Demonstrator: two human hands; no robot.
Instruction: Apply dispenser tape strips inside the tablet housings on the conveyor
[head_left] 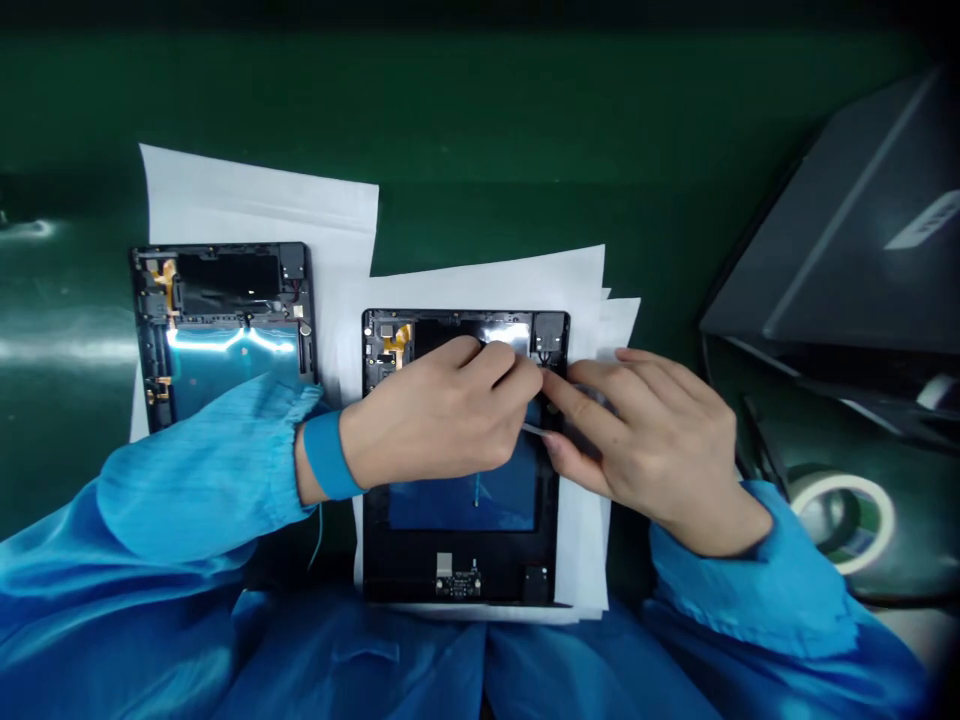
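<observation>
Left hand (pixel 450 412) bunched, right hand (pixel 654 438) half-curled — opened black rectangular tablet (pixel 401 562) just under both — can't tell what either's gripping.

Free lane along the worktop's (pixel 487 140) far side, beyond both tablets. Left hand (pixel 457 405) and right hand (pixel 645 430) block the near tablet's (pixel 457 510) middle and right edge; bottom strip reachable. Second tablet (pixel 232 350) crowds the left, narrow paper gap between. Tape roll (pixel 885 520), dark equipment (pixel 840 220) obstruct right.
</observation>
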